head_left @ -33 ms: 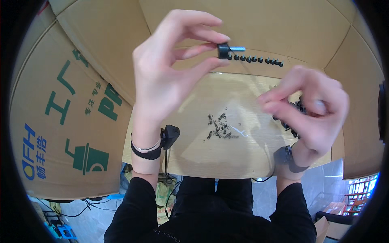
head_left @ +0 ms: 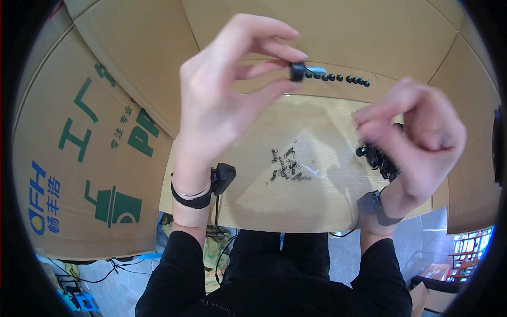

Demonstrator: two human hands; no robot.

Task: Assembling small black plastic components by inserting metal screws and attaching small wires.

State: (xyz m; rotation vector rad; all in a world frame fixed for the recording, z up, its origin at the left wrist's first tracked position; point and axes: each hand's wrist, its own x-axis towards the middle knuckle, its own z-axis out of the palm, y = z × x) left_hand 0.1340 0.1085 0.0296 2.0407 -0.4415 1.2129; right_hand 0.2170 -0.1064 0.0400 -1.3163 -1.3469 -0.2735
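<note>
My left hand is raised above the far part of the table. Thumb and fingertips pinch a black round knob by its rim. A silvery threaded stud sticks out of the knob toward the right. Apart from it, on the right, my right hand is raised with thumb and forefinger pressed together; motion blurs the fingertips, and what they hold, if anything, cannot be made out. Behind the held knob stands a row of similar black knobs with their studs upward.
Small dark coil springs and tiny rings lie loosely mid-table, beside a white branched piece. A heap of black parts lies partly behind my right hand. Cardboard walls enclose the table at the back and sides.
Both hands have shifted a little to the right, the left one carrying the knob. My right hand has moved farther, uncovering more of the heap of black parts.
</note>
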